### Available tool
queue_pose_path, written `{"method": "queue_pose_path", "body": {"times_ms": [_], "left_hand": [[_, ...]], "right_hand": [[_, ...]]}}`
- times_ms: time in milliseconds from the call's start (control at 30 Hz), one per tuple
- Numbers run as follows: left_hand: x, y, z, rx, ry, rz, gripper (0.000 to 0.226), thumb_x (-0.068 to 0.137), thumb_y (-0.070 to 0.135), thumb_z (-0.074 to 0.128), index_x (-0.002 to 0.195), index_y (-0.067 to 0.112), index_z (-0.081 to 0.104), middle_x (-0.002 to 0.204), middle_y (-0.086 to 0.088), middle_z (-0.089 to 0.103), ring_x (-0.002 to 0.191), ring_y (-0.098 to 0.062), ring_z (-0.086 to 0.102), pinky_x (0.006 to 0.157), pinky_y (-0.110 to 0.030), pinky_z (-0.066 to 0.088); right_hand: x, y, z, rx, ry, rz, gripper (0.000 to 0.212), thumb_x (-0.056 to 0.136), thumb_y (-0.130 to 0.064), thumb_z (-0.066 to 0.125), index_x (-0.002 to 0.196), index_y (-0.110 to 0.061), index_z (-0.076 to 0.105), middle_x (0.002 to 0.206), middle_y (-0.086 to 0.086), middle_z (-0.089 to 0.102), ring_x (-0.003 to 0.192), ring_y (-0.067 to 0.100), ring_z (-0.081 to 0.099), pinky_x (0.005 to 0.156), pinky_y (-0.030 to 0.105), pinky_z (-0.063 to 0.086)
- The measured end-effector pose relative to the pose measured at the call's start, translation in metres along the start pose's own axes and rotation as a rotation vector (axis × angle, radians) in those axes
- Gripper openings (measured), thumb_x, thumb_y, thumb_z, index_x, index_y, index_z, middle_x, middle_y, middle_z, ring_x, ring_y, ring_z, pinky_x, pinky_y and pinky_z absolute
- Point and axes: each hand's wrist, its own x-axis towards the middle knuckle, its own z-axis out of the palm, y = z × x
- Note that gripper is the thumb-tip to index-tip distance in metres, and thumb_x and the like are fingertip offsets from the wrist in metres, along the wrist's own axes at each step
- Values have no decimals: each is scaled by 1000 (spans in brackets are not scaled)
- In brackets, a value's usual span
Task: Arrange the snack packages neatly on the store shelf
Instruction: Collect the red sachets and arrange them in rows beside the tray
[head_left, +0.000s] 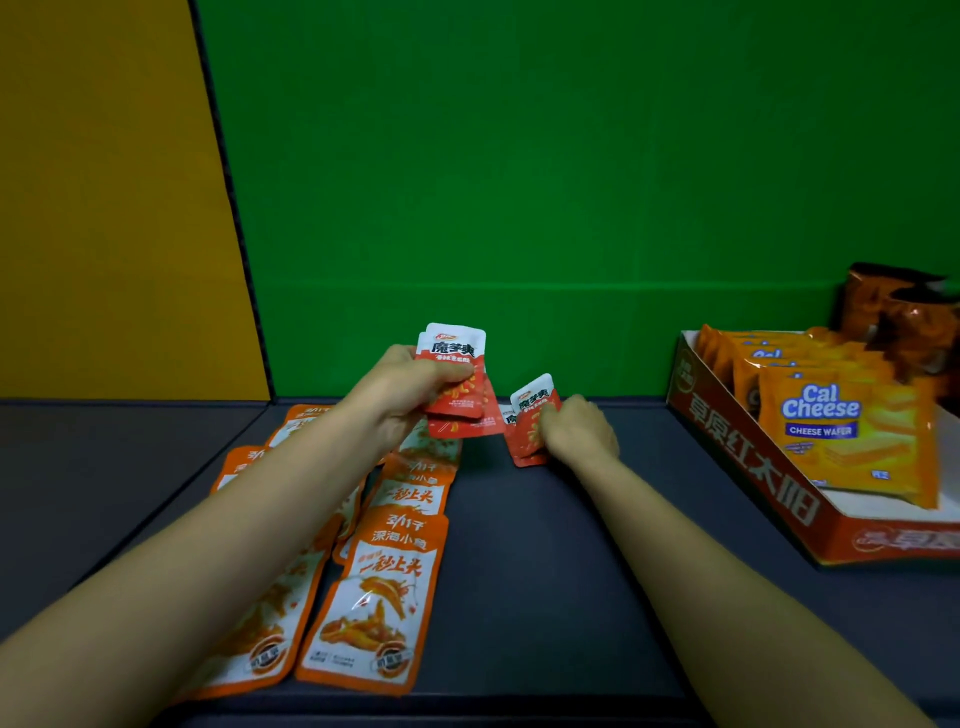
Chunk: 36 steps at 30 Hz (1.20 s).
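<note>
Left grip (410, 389) holds red packets (454, 347) (Cal Cheese (821, 415) nearby).

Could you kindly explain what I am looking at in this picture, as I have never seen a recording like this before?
There is no machine here: a person wears a camera on the head, so this single view looks forward and down at their own arms. The left hand holds a small stack of red packets raised above the dark shelf. The right hand grips another red packet low by the shelf. Orange fish-snack packets lie flat in overlapping rows on the left. On the right, a cardboard tray holds Cal Cheese wafer packs.
</note>
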Motion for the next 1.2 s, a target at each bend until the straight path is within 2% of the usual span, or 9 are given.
{"method": "queue_pose_path", "body": {"times_ms": [100, 233, 333, 467, 667, 933, 1033, 1133, 1200], "left_hand": [[-2, -2, -4, -9, 3, -11, 9, 85, -2, 61, 90, 3, 56, 70, -8, 66, 42, -9, 63, 48, -23, 56], [-5, -7, -7, -12, -6, -38, 4, 85, -1, 61, 84, 1, 58, 51, -3, 67, 40, -10, 63, 43, -22, 54], [-3, -11, -5, 12, -8, -56, 8, 84, 1, 64, 90, 0, 59, 56, -5, 68, 41, -11, 64, 45, -24, 56], [-1, -13, 4, 12, -35, -56, 8, 85, 0, 63, 79, 3, 58, 50, -3, 67, 40, -11, 62, 46, -24, 55], [3, -18, 9, 33, -24, -62, 11, 82, 2, 67, 79, 8, 58, 65, -7, 68, 44, -11, 63, 53, -27, 56], [-1, -21, 14, 10, -40, -81, 13, 83, 0, 65, 81, 9, 56, 58, -3, 69, 44, -11, 64, 52, -29, 57], [-4, -20, 18, -15, -46, -70, 14, 83, -1, 64, 87, 9, 55, 73, -8, 68, 44, -10, 64, 53, -28, 57], [-9, -19, 22, -31, -40, -48, 21, 83, -2, 64, 92, 11, 51, 80, -8, 65, 45, -8, 63, 52, -26, 56], [-13, -18, 26, -55, -51, -33, 22, 83, -3, 64, 90, 13, 49, 80, -7, 65, 46, -8, 63, 53, -25, 56]], "right_hand": [[12, 12, -19, 54, -8, 35, 45, 97, -30, 33, 124, 1, 53, 131, 21, 53, 120, 36, 51, 97, 37, 39], [23, 44, -40, 17, 12, 77, 44, 96, -29, 34, 120, 1, 54, 126, 23, 55, 115, 37, 52, 89, 35, 41], [21, 54, -41, -47, -33, 98, 45, 96, -27, 34, 125, 1, 51, 131, 23, 52, 120, 36, 50, 93, 35, 40], [16, 48, -35, -150, -38, 70, 45, 95, -30, 32, 127, -4, 50, 136, 18, 50, 125, 32, 47, 101, 38, 35], [12, 46, -30, -296, -10, -8, 46, 96, -33, 31, 127, -4, 50, 137, 15, 50, 126, 31, 45, 99, 38, 35], [9, 46, -28, -422, -17, -134, 52, 98, -38, 30, 131, -2, 47, 138, 17, 45, 126, 34, 43, 100, 41, 36], [10, 49, -28, -425, -19, -137, 55, 97, -42, 32, 132, -1, 44, 139, 18, 44, 126, 35, 44, 100, 42, 37], [6, 48, -35, -356, 95, -203, 50, 97, -43, 34, 121, -3, 52, 127, 17, 51, 116, 35, 51, 94, 41, 39], [-1, 41, -41, -148, 114, -297, 44, 97, -42, 36, 105, -7, 61, 108, 10, 58, 104, 30, 56, 85, 36, 40]]}}
